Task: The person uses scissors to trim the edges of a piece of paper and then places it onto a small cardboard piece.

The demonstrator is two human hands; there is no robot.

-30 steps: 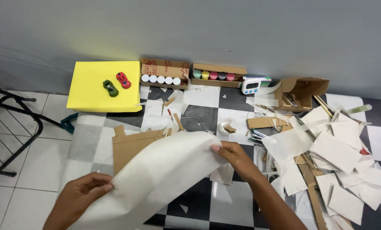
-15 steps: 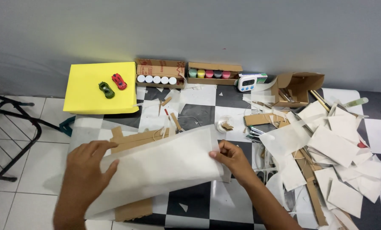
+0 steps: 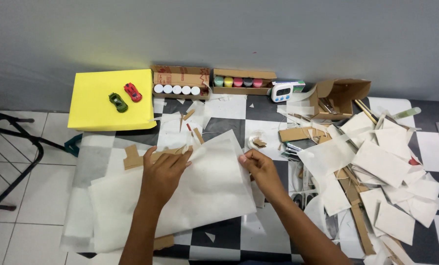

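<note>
Checkered black-and-white flooring (image 3: 271,235) carries a large white paper sheet (image 3: 204,196). On that sheet, the left hand (image 3: 163,172) presses flat, fingers spread; the right hand (image 3: 259,167) apparently pinches its right edge. Behind the sheet sits a yellow box (image 3: 94,110); right of it, paper scraps (image 3: 381,167).

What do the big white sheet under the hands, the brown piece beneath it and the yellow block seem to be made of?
White sheet: thin matte paper, perhaps tracing or tissue paper; it looks faintly translucent and lies softly rumpled. The left hand presses it flat, and the right hand pinches its edge.
Brown piece: plain cardboard, dull tan, with cut tabs.
Yellow block: probably a box covered in smooth yellow paper; what is underneath cannot be seen.
</note>
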